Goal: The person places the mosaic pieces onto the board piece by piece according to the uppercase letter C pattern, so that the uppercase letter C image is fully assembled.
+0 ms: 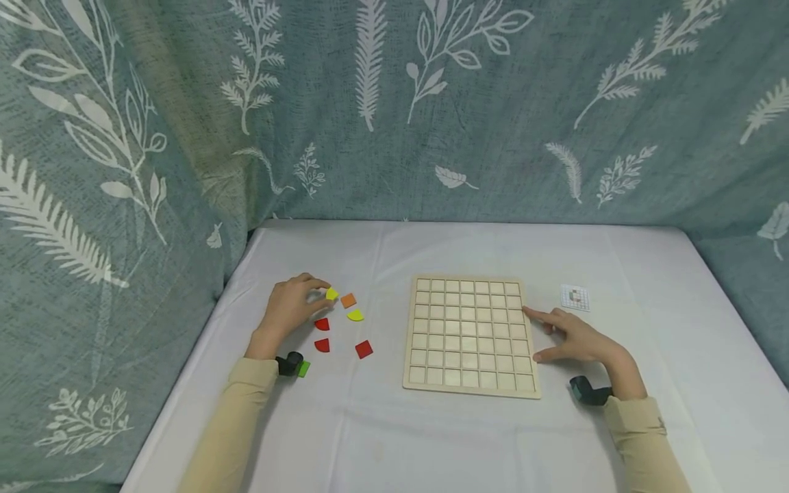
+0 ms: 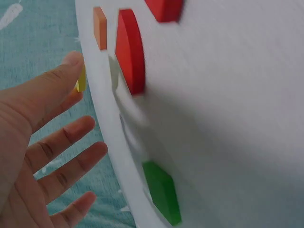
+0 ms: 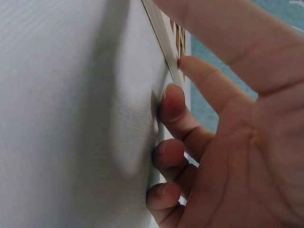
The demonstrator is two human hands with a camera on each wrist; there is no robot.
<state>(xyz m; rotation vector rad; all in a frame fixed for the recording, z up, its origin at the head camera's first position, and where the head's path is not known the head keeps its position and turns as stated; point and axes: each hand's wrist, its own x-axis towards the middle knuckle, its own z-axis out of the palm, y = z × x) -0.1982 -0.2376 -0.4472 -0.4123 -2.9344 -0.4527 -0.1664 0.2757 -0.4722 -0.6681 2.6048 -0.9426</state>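
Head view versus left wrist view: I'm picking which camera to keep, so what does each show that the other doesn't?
Only the head view shows the wooden grid board, the small pattern card, the right hand with fingers at the board's right edge, and the leaf-print curtain.

Only the left wrist view shows the left hand's palm side, fingers spread.

Both show the left hand touching the yellow piece, the orange piece, a red quarter-round, a red square, the green piece and the white cloth.
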